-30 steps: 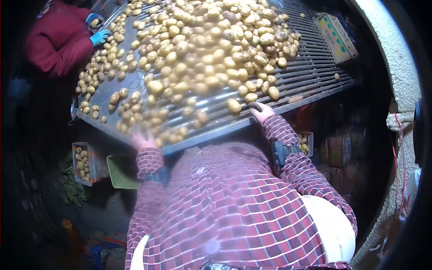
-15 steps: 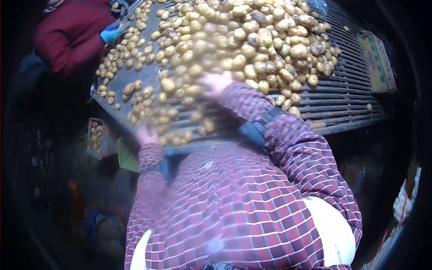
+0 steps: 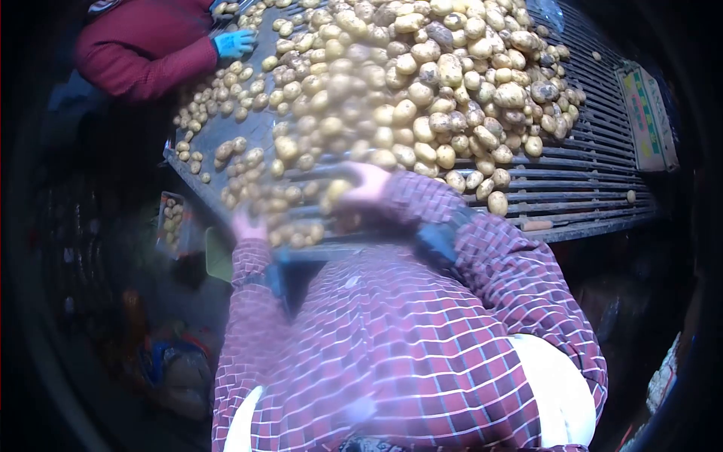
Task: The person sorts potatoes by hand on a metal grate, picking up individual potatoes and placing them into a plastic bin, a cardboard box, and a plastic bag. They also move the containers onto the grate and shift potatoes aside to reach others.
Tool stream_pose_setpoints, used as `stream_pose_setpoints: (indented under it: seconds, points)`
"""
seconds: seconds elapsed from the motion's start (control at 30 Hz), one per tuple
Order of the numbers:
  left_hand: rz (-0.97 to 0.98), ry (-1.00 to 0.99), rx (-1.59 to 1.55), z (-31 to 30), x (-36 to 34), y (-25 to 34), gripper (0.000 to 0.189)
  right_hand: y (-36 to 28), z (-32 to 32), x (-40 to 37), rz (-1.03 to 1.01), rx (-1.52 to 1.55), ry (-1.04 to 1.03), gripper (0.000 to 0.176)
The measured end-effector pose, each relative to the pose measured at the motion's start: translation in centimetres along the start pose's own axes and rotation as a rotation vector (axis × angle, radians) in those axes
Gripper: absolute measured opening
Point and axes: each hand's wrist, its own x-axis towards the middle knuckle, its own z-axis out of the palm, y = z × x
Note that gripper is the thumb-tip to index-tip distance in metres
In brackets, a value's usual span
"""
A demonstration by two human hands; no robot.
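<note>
A big heap of potatoes (image 3: 452, 71) lies on a dark slatted table (image 3: 595, 151). My right hand (image 3: 365, 183) is low over the slats in front of the heap, fingers pointing left, at a yellowish potato (image 3: 337, 192); blur hides whether it grips it. My left hand (image 3: 248, 224) is at the table's near left edge, beside a cluster of small potatoes (image 3: 297, 232). Its fingers are smeared, and I cannot make out anything in them.
Across the left corner, a person in a dark red top (image 3: 151, 49) has a blue-gloved hand (image 3: 235, 44) by the potatoes. A printed carton (image 3: 646, 120) stands at the right. Below left are a crate of potatoes (image 3: 172, 224) and a green container (image 3: 219, 255).
My right hand has moved down toward the near edge, away from the heap. The other person's gloved hand has shifted right. The whole view has shifted slightly.
</note>
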Motion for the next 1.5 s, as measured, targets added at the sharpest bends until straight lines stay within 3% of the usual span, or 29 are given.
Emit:
stream_pose_setpoints:
  seconds: [0.03, 0.07, 0.1, 0.17, 0.2, 0.23, 0.3, 0.33, 0.4, 0.5, 0.53, 0.6, 0.63, 0.67, 0.7, 0.77, 0.8, 0.87, 0.93, 0.97, 1.07, 1.1, 1.13, 1.17, 1.27, 1.3, 1.4, 1.47, 1.5]
  points:
    - [-0.211, -0.019, -0.21, -0.2, 0.5, 0.9, 0.038, 0.2, -0.7, -1.4, 0.067, 0.229, -0.102, 0.056]
    - [-0.419, -0.036, -0.421, -0.3, 1.1, 1.8, 0.04, 2.4, -1.6, -2.4, -0.012, 0.202, -0.088, 0.055]
    - [-0.452, -0.052, -0.541, 0.7, 1.7, -0.4, 0.045, 4.5, -2.5, -3.4, -0.09, 0.175, -0.072, 0.054]
    - [-0.637, 0.002, -0.595, -2.3, 4.3, 7.6, 0.037, 5.8, -3.2, -6.1, 0.065, 0.714, -0.07, 0.056]
    - [-0.547, -0.088, -0.377, -3.2, 5.7, 9.7, 0.033, 7.6, -3.7, -6.8, 0.11, 0.883, -0.056, 0.054]
    - [-0.278, -0.028, -0.394, -0.4, 5.9, 7.5, 0.033, 9.0, -4.1, -7.3, 0.13, 0.968, -0.013, 0.049]
    - [-0.368, -0.225, -0.114, -0.5, 8.2, 12.3, 0.051, 10.0, -4.3, -7.8, 0.166, 1.093, 0.065, 0.037]
    - [-0.33, -0.29, 0.129, 3.0, 8.7, 10.3, 0.061, 9.7, -4.2, -7.9, 0.174, 1.026, 0.124, 0.035]
    - [-0.366, -0.413, 0.22, 2.7, 9.9, 12.2, 0.067, 9.1, -4.2, -8.6, 0.185, 0.895, 0.271, 0.032]
    - [-0.145, -0.35, 0.099, 3.2, 9.8, 11.0, 0.053, 11.6, -5.1, -11.1, -0.131, 0.364, 0.356, 0.033]
    - [-0.355, -0.331, -0.153, 2.8, 10.0, 11.8, 0.048, 10.4, -5.2, -11.8, -0.038, 0.555, 0.388, 0.033]
    - [-0.351, -0.13, -0.544, 2.5, 7.6, 13.2, 0.045, 8.0, -5.6, -13.1, 0.114, 0.923, 0.444, 0.033]
    - [-0.524, -0.187, -0.818, 2.0, 6.6, 14.2, 0.042, 7.5, -5.9, -13.4, 0.176, 1.095, 0.448, 0.033]
    - [-0.704, -0.25, -1.089, 1.4, 5.5, 15.1, 0.04, 8.0, -5.7, -13.4, 0.072, 0.843, 0.454, 0.033]
    - [-0.48, -0.325, -1.089, 1.5, 3.7, 15.4, 0.039, 9.3, -5.4, -13.0, -0.021, 0.584, 0.457, 0.034]
    - [-0.571, -0.376, -1.444, 1.9, 1.5, 18.3, 0.036, 14.0, -4.5, -10.4, -0.172, -0.082, 0.438, 0.037]
    - [-0.917, -0.34, -1.775, 1.9, 0.7, 21.0, 0.037, 12.2, -3.9, -9.6, -0.134, -0.135, 0.361, 0.042]
    - [-0.953, -0.54, -2.247, 2.2, -0.3, 23.2, 0.042, 6.0, -2.9, -9.7, -0.048, -0.049, 0.205, 0.052]
    - [-0.763, -0.597, -2.001, 1.7, -1.2, 23.8, 0.046, 1.0, -2.5, -10.5, 0.003, 0.073, 0.109, 0.058]
    - [-0.671, -0.609, -1.877, 1.2, -1.7, 23.7, 0.048, 0.0, -3.7, -11.0, 0.039, -0.102, 0.153, 0.056]
    - [-0.733, -0.667, -1.924, 1.2, -2.6, 21.1, 0.046, 0.4, -8.0, -12.1, 0.131, -0.216, 0.582, 0.043]
    - [-0.86, -0.692, -2.117, 1.6, -2.8, 20.5, 0.046, -1.1, -9.6, -12.8, 0.182, -0.263, 0.755, 0.042]
    - [-0.993, -0.716, -2.307, 1.5, -2.5, 20.9, 0.045, 0.2, -11.1, -12.1, 0.189, -0.724, 0.847, 0.043]
    - [-0.944, -0.656, -2.041, 1.4, -2.7, 21.7, 0.046, 0.9, -12.4, -11.4, 0.237, -0.922, 0.759, 0.047]
    - [-0.835, -0.721, -1.776, 0.9, -1.6, 22.9, 0.04, 2.1, -11.8, -7.3, 0.315, -1.306, 0.582, 0.057]
    - [-0.776, -0.744, -1.827, 1.5, -1.5, 22.7, 0.044, -1.0, -10.7, -7.3, 0.466, -1.338, 0.413, 0.056]
    - [-0.699, -0.785, -1.939, 3.5, -1.0, 21.7, 0.049, 0.4, -7.7, -6.4, 0.295, -1.217, 0.326, 0.054]
    - [-0.783, -0.778, -1.975, 2.1, -0.3, 23.5, 0.048, 5.0, -5.2, -6.1, -0.173, -1.276, 0.538, 0.043]
    - [-0.919, -0.755, -1.848, 0.9, 0.3, 25.7, 0.045, 5.1, -3.9, -7.2, -0.255, -1.177, 0.457, 0.045]
